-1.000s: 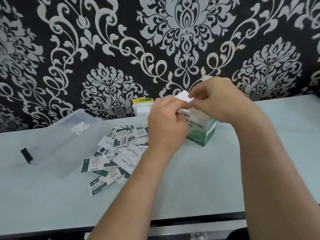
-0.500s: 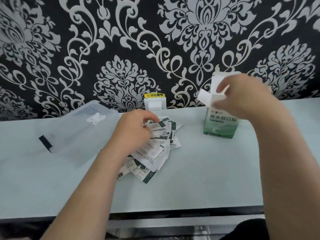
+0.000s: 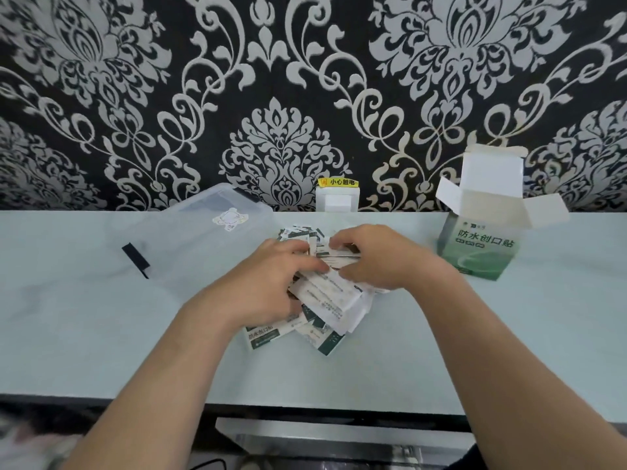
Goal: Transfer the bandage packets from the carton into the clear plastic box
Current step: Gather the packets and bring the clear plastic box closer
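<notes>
A heap of white-and-green bandage packets (image 3: 330, 310) lies on the pale table in the middle. My left hand (image 3: 271, 283) lies on the heap's left side with its fingers curled around packets. My right hand (image 3: 376, 259) comes in from the right, fingers bent onto the top of the heap. Part of the pile is hidden beneath both hands. The green-and-white carton (image 3: 478, 249) stands upright at the right with its top flaps open. The clear plastic box (image 3: 203, 239) sits left of the heap, with a sticker on its lid and a black latch at its left end.
A small white block with a yellow label (image 3: 337, 196) stands against the patterned wall behind the heap. The table's front edge (image 3: 305, 407) runs below my forearms, with a metal ledge under it.
My right hand has let go of the carton and come left onto the packet heap. My left hand stays on the heap. The carton now stands alone at the right.
</notes>
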A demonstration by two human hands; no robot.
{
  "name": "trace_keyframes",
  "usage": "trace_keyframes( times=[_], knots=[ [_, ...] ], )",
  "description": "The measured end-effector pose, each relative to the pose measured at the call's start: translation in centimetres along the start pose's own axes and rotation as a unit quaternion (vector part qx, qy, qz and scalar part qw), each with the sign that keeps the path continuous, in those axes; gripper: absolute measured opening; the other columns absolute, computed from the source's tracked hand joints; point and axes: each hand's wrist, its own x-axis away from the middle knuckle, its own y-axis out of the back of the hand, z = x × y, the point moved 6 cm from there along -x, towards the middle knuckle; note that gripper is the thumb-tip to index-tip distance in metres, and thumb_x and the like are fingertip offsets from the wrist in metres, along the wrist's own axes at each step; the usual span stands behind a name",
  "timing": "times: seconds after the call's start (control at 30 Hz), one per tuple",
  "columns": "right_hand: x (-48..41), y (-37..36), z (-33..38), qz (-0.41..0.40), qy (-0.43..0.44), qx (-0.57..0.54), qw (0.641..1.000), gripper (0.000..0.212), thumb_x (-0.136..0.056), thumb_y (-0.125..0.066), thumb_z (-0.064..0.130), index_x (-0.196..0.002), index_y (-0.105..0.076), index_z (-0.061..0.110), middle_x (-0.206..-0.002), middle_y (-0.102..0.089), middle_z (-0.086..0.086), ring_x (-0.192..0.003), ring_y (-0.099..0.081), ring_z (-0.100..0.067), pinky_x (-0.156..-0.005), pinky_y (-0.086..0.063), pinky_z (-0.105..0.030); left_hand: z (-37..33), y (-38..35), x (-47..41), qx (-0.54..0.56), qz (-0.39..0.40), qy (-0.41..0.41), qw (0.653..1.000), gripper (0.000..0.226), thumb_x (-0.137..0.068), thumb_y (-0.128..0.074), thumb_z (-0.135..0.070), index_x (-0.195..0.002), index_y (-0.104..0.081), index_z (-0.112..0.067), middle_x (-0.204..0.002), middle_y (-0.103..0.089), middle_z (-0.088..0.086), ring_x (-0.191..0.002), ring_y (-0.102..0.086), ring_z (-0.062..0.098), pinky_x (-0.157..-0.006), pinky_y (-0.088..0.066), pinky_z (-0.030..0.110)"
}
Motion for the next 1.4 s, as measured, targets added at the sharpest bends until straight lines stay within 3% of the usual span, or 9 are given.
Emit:
trace_keyframes(
  times=[0.2, 0.33, 0.5, 0.67, 0.8, 0.93, 1.07, 1.3, 1.4],
  knots=[
    [-0.2, 1.1, -1.0, -0.020, -0.005, -0.001, 1.000, 0.024, -0.079, -0.074, 0.016, -0.099, -0.067, 0.027, -0.101, -0.060, 0.008, -0.093, -0.055, -0.011, -0.080, -0.047, -0.024, 0.9, 0.3, -0.3, 0.007, -0.045, 0.011, 0.999, 0.048, -0.079, -0.077, -0.021, -0.122, -0.062, -0.035, -0.131, -0.050, -0.012, -0.123, -0.041, 0.012, -0.103, -0.033, 0.024],
    [0.2, 1.3, -2.5, 0.032, -0.034, -0.006, 0.999, 0.034, -0.076, -0.078, 0.017, -0.099, -0.058, 0.030, -0.086, -0.049, 0.014, -0.080, -0.051, -0.009, -0.071, -0.042, -0.025, 1.6, 0.7, -0.5, -0.009, -0.072, 0.037, 0.997, 0.035, -0.082, -0.070, -0.016, -0.113, -0.068, -0.032, -0.122, -0.053, -0.011, -0.118, -0.044, 0.012, -0.103, -0.037, 0.028],
    [0.8, 1.7, -3.5, 0.038, -0.060, -0.005, 0.997, 0.045, -0.078, -0.076, 0.012, -0.117, -0.058, 0.025, -0.083, -0.044, 0.014, -0.079, -0.051, -0.013, -0.064, -0.042, -0.025, 0.6, 2.0, -0.9, 0.032, -0.170, 0.033, 0.984, 0.029, -0.091, -0.056, -0.014, -0.113, -0.069, -0.028, -0.115, -0.063, -0.009, -0.108, -0.054, 0.014, -0.096, -0.044, 0.033],
    [0.9, 2.6, -3.3, -0.003, -0.028, -0.068, 0.997, 0.026, -0.085, -0.071, 0.012, -0.108, -0.068, 0.023, -0.084, -0.058, 0.007, -0.068, -0.049, -0.005, -0.059, -0.039, -0.022, -1.6, 0.8, -2.1, 0.107, -0.140, 0.026, 0.984, 0.044, -0.091, -0.063, -0.031, -0.134, -0.053, -0.032, -0.120, -0.062, -0.007, -0.106, -0.055, 0.012, -0.093, -0.043, 0.027],
    [1.0, 3.0, -2.9, -0.035, -0.004, -0.131, 0.991, 0.013, -0.087, -0.070, 0.016, -0.099, -0.074, 0.017, -0.075, -0.060, 0.007, -0.062, -0.049, -0.007, -0.059, -0.039, -0.022, -0.6, 1.4, -2.9, 0.266, -0.200, 0.072, 0.940, 0.039, -0.083, -0.073, -0.019, -0.117, -0.062, -0.037, -0.092, -0.067, -0.004, -0.077, -0.061, 0.010, -0.070, -0.046, 0.017],
    [1.2, 3.1, -3.1, -0.049, -0.006, -0.254, 0.966, 0.010, -0.088, -0.070, 0.018, -0.097, -0.073, 0.015, -0.083, -0.071, -0.003, -0.072, -0.064, -0.015, -0.071, -0.053, -0.031, -0.1, 2.2, -2.9, 0.353, -0.236, 0.086, 0.902, 0.028, -0.079, -0.077, -0.011, -0.098, -0.068, -0.030, -0.087, -0.071, -0.002, -0.074, -0.067, 0.009, -0.074, -0.055, 0.025],
    [1.6, 2.2, -2.6, 0.030, 0.006, -0.355, 0.934, 0.023, -0.093, -0.057, 0.001, -0.106, -0.067, 0.017, -0.091, -0.076, -0.004, -0.076, -0.074, -0.017, -0.063, -0.054, -0.017, 0.1, 2.7, -2.8, 0.384, -0.256, 0.086, 0.883, 0.021, -0.085, -0.069, -0.006, -0.094, -0.067, -0.026, -0.083, -0.073, -0.002, -0.066, -0.070, 0.005, -0.069, -0.055, 0.026],
    [1.2, 3.4, -4.2, -0.099, -0.035, -0.352, 0.930, 0.024, -0.100, -0.045, 0.012, -0.091, -0.066, 0.021, -0.079, -0.072, -0.007, -0.055, -0.058, -0.010, -0.058, -0.044, -0.022, 1.6, 3.3, -1.9, 0.349, -0.233, 0.099, 0.902, 0.021, -0.095, -0.055, -0.007, -0.102, -0.068, -0.022, -0.078, -0.070, -0.002, -0.057, -0.061, 0.006, -0.061, -0.054, 0.025],
    [1.0, 2.8, -2.1, -0.066, -0.017, -0.367, 0.928, 0.023, -0.102, -0.045, 0.026, -0.097, -0.068, 0.026, -0.075, -0.058, -0.002, -0.064, -0.052, -0.010, -0.059, -0.044, -0.020, 1.3, 2.4, -2.0, 0.354, -0.195, 0.095, 0.910, 0.019, -0.094, -0.060, -0.011, -0.105, -0.066, -0.025, -0.066, -0.068, -0.003, -0.050, -0.059, 0.005, -0.057, -0.051, 0.024]
  ],
)
